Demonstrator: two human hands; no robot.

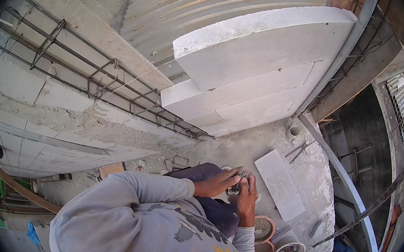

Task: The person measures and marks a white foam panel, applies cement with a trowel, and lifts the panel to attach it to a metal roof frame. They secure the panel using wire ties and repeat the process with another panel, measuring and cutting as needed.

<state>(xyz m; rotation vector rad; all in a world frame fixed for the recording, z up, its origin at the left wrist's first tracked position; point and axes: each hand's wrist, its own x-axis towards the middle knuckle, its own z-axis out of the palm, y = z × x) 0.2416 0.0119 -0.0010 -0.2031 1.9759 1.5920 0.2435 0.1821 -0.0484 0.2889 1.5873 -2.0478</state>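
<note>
A light grey long-sleeved top (pixel 160 231) with a dark and yellow print fills the lower middle, nearest the camera. Beyond it, the left hand (pixel 216 185) and right hand (pixel 247 200) come together in front of the body, fingers curled in and gripping a small greyish object (pixel 244 174) between them; it is too small and too covered to identify. The object sits among the fingertips, above dark trousers (pixel 217 213) on bent legs. Just to the right of the hands, a pale rectangular block (pixel 280 184) lies flat and slanted on the dusty concrete floor (pixel 239 152). Beside the right forearm stand two orange tubs, the farther one (pixel 272 228) holding grey material, the nearer one (pixel 265 249) partly hidden by the sleeve. A whitish bucket (pixel 297 247) with a crusted rim is right next to them. Farther out, a short round pipe (pixel 293 131) rises near the foot of a white block wall (pixel 261 83) with a stepped end. To the left, a rebar cage (pixel 69 63) runs slantwise along a grey block wall (pixel 23 76), and corrugated sheeting (pixel 160 14) spreads behind.
</note>
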